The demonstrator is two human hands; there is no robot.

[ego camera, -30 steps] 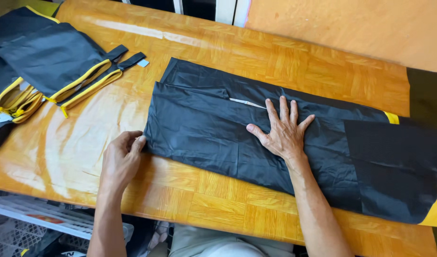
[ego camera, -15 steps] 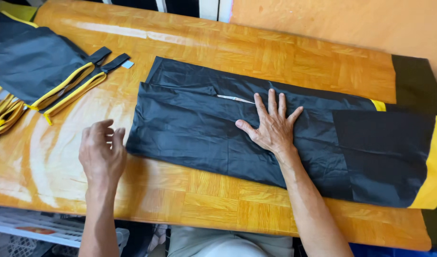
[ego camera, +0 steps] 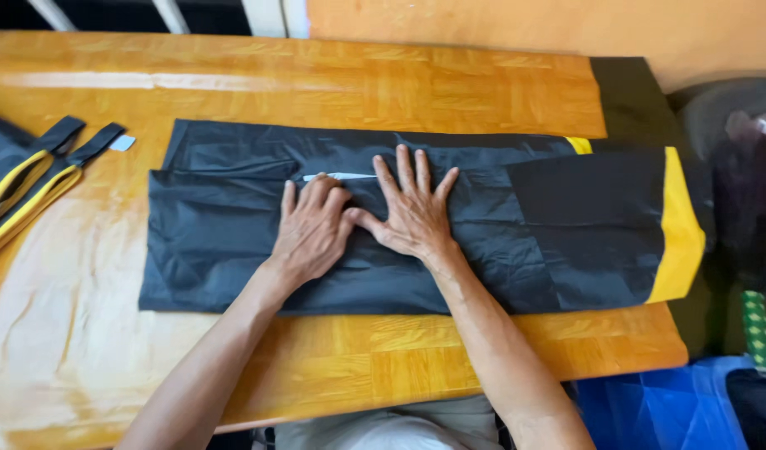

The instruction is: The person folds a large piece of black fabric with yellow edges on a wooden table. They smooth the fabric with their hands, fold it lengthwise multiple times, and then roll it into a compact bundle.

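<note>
Item: long black, thin, crinkled fabric piece with a yellow band at one end (ego camera: 233, 242), lying flat along the glossy orange wooden table (ego camera: 383, 92), yellow end toward the table's right edge.

Left hand (ego camera: 312, 229): palm down on the fabric's middle, fingers close together, holding nothing.

Right hand (ego camera: 412, 212): flat just beside it, fingers spread wide, thumb touching the left hand.

Small white mark (ego camera: 340, 176): on the fabric just beyond the fingertips.

Black straps with yellow edging (ego camera: 33, 179): at the table's left edge, well apart from the fabric.

Risks, judged: slick cloth on a polished top may slide under pressure; uneven pushing could trap creases; the overhanging yellow end could drag the piece off.
</note>
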